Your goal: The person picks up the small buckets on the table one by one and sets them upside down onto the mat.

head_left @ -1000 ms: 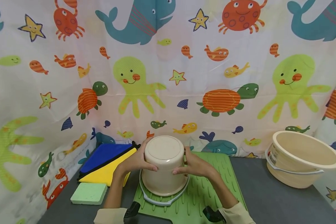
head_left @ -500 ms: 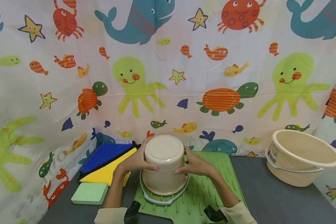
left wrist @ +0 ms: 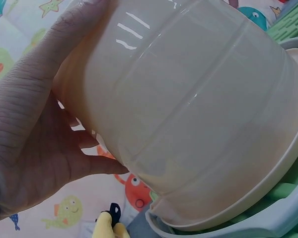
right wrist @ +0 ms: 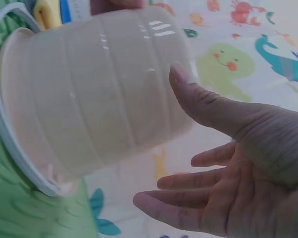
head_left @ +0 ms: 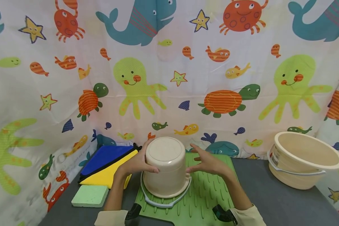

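Observation:
A small beige bucket (head_left: 165, 169) stands upside down on a green ridged drying mat (head_left: 209, 194), its pale grey handle (head_left: 164, 205) lying around the rim. My left hand (head_left: 138, 161) holds the bucket's left side, thumb across the front and fingers reaching round behind. In the left wrist view the thumb lies along the bucket's ribbed wall (left wrist: 188, 99). At the bucket's right side, my right hand (head_left: 209, 161) is spread, fingers off the wall. Its thumb tip is close to the bucket in the right wrist view; whether it touches I cannot tell.
A larger beige basin-like bucket (head_left: 296, 180) with a grey handle sits at the right of the dark table (head_left: 260, 201). A folded blue and yellow cloth (head_left: 110, 166) and a pale green sponge (head_left: 89, 196) lie at the left. A sea-animal printed curtain (head_left: 169, 125) hangs behind.
My right hand has come away from the bucket, moving right with its fingers spreading. The left hand and the bucket stay in place.

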Demonstrator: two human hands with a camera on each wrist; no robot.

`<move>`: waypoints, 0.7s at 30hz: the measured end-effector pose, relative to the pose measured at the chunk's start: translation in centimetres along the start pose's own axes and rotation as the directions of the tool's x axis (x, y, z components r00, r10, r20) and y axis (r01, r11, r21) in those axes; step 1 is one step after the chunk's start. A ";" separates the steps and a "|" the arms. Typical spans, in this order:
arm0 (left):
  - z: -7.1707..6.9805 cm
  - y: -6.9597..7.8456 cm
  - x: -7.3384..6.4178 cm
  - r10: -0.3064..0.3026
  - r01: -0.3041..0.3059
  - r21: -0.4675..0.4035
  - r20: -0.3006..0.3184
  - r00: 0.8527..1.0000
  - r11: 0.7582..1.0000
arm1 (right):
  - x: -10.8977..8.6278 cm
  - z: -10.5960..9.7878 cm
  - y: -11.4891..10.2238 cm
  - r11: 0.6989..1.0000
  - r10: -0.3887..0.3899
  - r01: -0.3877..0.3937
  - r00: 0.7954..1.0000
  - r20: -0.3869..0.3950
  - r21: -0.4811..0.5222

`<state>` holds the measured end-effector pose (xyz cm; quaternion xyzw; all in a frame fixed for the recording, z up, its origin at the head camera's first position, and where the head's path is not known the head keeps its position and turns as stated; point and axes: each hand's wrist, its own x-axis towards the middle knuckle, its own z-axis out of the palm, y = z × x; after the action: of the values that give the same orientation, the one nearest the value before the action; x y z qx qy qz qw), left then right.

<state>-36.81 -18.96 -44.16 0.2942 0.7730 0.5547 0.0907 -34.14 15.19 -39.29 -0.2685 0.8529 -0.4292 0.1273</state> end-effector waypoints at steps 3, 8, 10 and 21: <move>0.1 0.0 0.1 -0.006 0.006 0.005 0.000 1.000 1.000 | -0.9 -1.2 -0.1 0.999 -0.019 0.018 0.999 -0.034 -0.036; 0.2 -0.1 0.2 -0.017 0.017 0.006 -0.001 1.000 1.000 | -2.5 -3.3 0.1 0.998 -0.021 0.016 0.996 -0.088 -0.062; 0.2 -0.1 0.2 -0.017 0.017 0.008 -0.001 1.000 1.000 | -3.2 -4.1 0.2 0.997 -0.023 0.015 0.993 -0.116 -0.070; 0.0 -0.2 0.0 -0.015 0.015 0.002 -0.003 1.000 1.000 | -6.6 -7.5 1.0 0.995 -0.045 0.020 0.965 -0.258 -0.102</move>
<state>-36.88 -19.06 -44.36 0.2874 0.7759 0.5537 0.0935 -32.42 24.40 -35.64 -0.2298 0.8777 -0.4204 -0.0062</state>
